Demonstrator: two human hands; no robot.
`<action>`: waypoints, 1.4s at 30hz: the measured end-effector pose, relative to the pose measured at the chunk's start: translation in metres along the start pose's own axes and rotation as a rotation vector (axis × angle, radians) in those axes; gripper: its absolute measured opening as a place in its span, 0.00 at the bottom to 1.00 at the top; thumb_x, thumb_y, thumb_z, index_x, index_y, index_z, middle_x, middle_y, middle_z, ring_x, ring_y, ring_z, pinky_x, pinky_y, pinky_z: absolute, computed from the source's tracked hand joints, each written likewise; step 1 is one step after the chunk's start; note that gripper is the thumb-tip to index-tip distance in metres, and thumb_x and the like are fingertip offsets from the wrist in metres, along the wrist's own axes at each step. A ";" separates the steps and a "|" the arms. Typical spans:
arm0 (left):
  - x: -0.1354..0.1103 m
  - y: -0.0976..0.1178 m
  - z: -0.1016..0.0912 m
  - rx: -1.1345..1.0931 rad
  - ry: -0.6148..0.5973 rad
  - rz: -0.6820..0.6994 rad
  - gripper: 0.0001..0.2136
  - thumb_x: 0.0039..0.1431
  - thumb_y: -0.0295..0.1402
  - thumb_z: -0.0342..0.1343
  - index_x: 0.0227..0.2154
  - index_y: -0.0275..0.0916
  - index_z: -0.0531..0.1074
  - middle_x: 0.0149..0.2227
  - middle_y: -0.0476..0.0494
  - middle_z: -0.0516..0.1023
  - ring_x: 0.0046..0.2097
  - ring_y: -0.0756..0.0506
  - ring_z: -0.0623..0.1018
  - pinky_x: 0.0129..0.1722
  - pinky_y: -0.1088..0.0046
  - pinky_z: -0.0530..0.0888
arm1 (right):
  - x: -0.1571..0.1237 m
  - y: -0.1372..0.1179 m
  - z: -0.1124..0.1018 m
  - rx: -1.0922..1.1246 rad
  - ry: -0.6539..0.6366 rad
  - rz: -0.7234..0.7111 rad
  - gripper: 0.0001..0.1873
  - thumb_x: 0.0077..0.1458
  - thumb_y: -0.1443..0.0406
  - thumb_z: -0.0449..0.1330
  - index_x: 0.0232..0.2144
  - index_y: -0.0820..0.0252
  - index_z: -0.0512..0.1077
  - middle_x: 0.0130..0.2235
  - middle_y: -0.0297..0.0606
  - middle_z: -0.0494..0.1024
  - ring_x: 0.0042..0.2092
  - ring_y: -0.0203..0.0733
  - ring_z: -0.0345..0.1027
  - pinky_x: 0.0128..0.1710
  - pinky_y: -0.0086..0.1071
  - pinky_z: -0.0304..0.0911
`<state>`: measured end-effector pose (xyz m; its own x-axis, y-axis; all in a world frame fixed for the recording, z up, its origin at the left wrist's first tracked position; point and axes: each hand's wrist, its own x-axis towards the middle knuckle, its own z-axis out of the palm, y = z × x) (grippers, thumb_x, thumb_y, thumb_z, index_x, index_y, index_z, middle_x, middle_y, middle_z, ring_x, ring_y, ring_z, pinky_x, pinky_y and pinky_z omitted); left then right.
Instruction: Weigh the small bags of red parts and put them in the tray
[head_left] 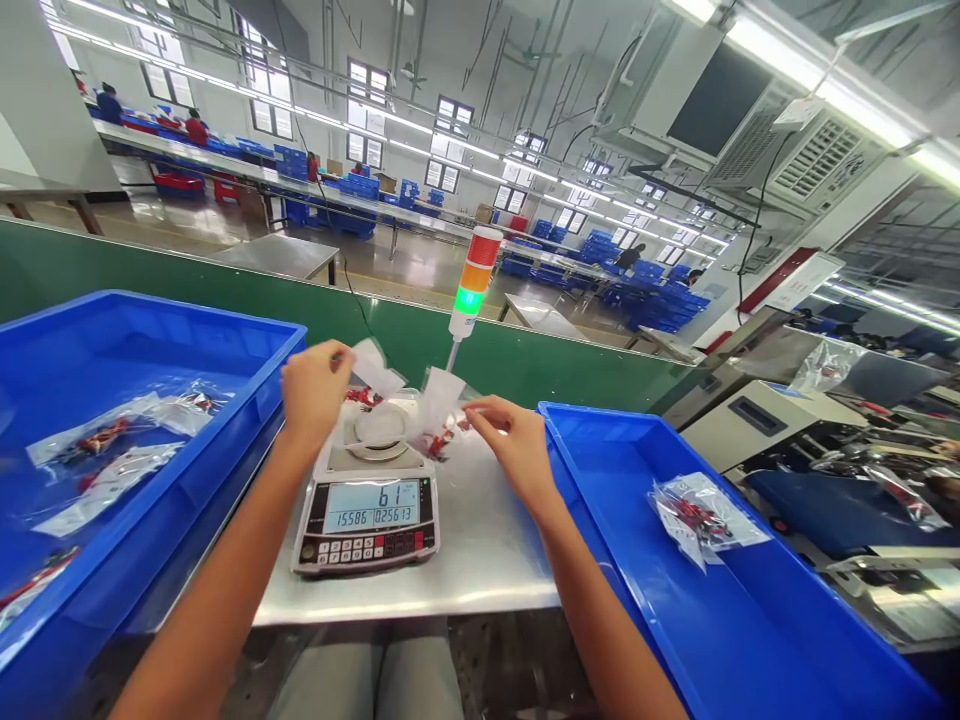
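While a clear bag of red parts (435, 415) sits over the counting scale (366, 510), your left hand (315, 390) pinches its upper edge; your right hand's narrowed fingers (472, 408) meet its side, grip unclear. 1 bag (701, 520) lies in the right blue bin (559, 412); more bags (105, 460) lie in the left bin (180, 305).

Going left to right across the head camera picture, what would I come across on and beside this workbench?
Blue plastic tray of bagged red parts → left hand → digital weighing scale → right hand → second blue tray → pale boxy machine
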<state>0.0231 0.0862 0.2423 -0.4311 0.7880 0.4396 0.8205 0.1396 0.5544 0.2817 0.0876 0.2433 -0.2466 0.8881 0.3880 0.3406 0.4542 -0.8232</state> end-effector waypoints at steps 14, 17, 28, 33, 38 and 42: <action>-0.052 -0.146 -0.109 0.261 0.205 -0.380 0.32 0.61 0.57 0.37 0.48 0.35 0.73 0.52 0.28 0.75 0.61 0.17 0.67 0.50 0.33 0.68 | 0.002 0.079 0.024 0.049 -0.394 -0.156 0.19 0.56 0.58 0.66 0.50 0.50 0.79 0.57 0.38 0.77 0.64 0.51 0.64 0.66 0.50 0.57; -0.072 -0.130 -0.090 0.220 0.151 -0.317 0.30 0.60 0.57 0.40 0.46 0.37 0.75 0.52 0.28 0.76 0.59 0.20 0.71 0.55 0.36 0.70 | -0.031 0.101 -0.054 -0.181 -0.218 -0.106 0.19 0.60 0.54 0.63 0.51 0.50 0.79 0.58 0.39 0.77 0.62 0.52 0.66 0.66 0.50 0.58; -0.139 -0.052 -0.013 -0.320 -0.115 -0.075 0.28 0.62 0.54 0.48 0.59 0.45 0.64 0.51 0.42 0.79 0.50 0.38 0.81 0.53 0.55 0.76 | -0.167 0.298 -0.257 -1.064 0.207 0.908 0.41 0.58 0.47 0.57 0.68 0.60 0.61 0.72 0.59 0.51 0.69 0.73 0.50 0.63 0.65 0.52; -0.148 -0.054 -0.013 -0.280 -0.148 -0.059 0.25 0.63 0.53 0.48 0.58 0.46 0.65 0.50 0.45 0.80 0.50 0.39 0.81 0.51 0.59 0.77 | -0.179 0.318 -0.240 -1.141 0.159 0.851 0.30 0.67 0.54 0.44 0.64 0.61 0.64 0.67 0.55 0.61 0.63 0.71 0.61 0.56 0.58 0.64; -0.146 -0.049 -0.018 -0.225 -0.099 -0.092 0.26 0.60 0.54 0.46 0.55 0.46 0.67 0.47 0.46 0.82 0.48 0.38 0.81 0.51 0.58 0.76 | -0.162 0.293 -0.222 -1.330 0.167 0.751 0.25 0.66 0.62 0.46 0.61 0.64 0.67 0.57 0.59 0.72 0.56 0.69 0.65 0.48 0.58 0.67; -0.144 -0.046 -0.014 -0.174 -0.106 -0.109 0.26 0.57 0.57 0.46 0.52 0.50 0.68 0.43 0.52 0.83 0.47 0.37 0.82 0.46 0.60 0.77 | -0.155 0.265 -0.212 -1.335 0.051 0.688 0.23 0.65 0.67 0.50 0.60 0.64 0.67 0.54 0.55 0.75 0.55 0.60 0.64 0.48 0.45 0.66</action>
<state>0.0422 -0.0420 0.1638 -0.4638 0.8340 0.2989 0.6906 0.1290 0.7116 0.6028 0.0853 0.0525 0.3225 0.9376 0.1297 0.9342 -0.3374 0.1160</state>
